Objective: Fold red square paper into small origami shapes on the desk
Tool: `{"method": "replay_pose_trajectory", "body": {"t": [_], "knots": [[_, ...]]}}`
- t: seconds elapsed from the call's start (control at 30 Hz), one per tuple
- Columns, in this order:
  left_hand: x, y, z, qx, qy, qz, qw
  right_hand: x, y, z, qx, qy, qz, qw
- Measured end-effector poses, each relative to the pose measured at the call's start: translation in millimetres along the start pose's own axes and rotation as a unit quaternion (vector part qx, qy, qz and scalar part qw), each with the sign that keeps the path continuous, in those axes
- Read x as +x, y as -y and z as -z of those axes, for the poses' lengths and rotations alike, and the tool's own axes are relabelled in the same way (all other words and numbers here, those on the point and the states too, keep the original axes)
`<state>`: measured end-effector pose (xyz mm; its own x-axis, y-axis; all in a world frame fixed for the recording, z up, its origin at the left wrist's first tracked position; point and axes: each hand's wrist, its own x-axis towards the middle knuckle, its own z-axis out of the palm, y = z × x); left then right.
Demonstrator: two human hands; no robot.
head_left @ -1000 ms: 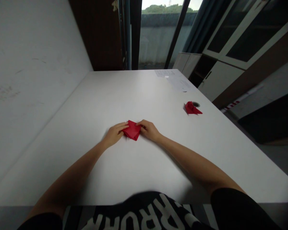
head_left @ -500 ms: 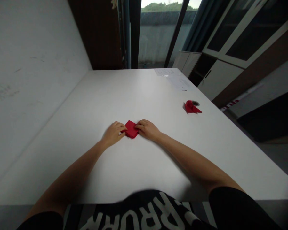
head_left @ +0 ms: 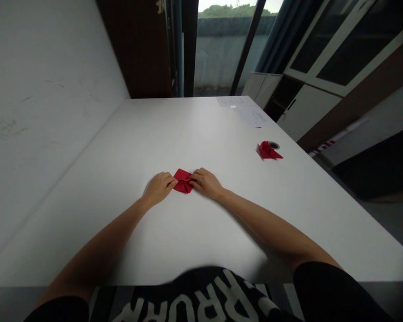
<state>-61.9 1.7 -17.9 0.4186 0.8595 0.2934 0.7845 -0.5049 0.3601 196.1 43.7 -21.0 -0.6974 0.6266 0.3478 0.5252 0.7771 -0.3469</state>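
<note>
A small piece of folded red paper (head_left: 182,174) lies on the white table between my two hands. One layer of it is lifted into a ridge that runs across its middle. My left hand (head_left: 160,185) pinches the left corner between thumb and fingers. At the right corner my right hand (head_left: 206,182) grips the paper, its fingers curled over the edge. Both forearms rest low over the tabletop. The fingertips partly cover the paper's two side corners.
A second folded red paper shape (head_left: 269,150) sits at the right, beside a round cable hole (head_left: 274,145). Printed sheets (head_left: 250,115) lie at the table's far right corner. A white wall (head_left: 53,112) borders the left side. Cabinets (head_left: 309,107) stand beyond the right edge.
The paper's upper layer, flat before, is now raised into a ridge between my fingers. My left hand's thumb and fingers have closed together at the left corner.
</note>
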Motion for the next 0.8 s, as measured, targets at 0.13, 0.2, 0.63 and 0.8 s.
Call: {"method": "replay_pose_trajectory", "body": {"t": [0.13, 0.2, 0.63, 0.8], "knots": [[0, 0, 0, -0.008, -0.001, 0.006, 1.0, 0, -4, 4, 0.033, 0.026, 0.042, 0.998], [0, 2, 0, -0.015, -0.002, 0.009, 1.0, 0, -6, 6, 0.045, 0.04, 0.067, 0.996], [0, 4, 1, -0.023, 0.001, 0.003, 1.0, 3, -12, 4, 0.086, 0.024, 0.09, 0.992], [-2, 6, -3, -0.018, -0.004, -0.003, 1.0, 2, -15, -1, 0.084, 0.007, 0.057, 0.995]]}}
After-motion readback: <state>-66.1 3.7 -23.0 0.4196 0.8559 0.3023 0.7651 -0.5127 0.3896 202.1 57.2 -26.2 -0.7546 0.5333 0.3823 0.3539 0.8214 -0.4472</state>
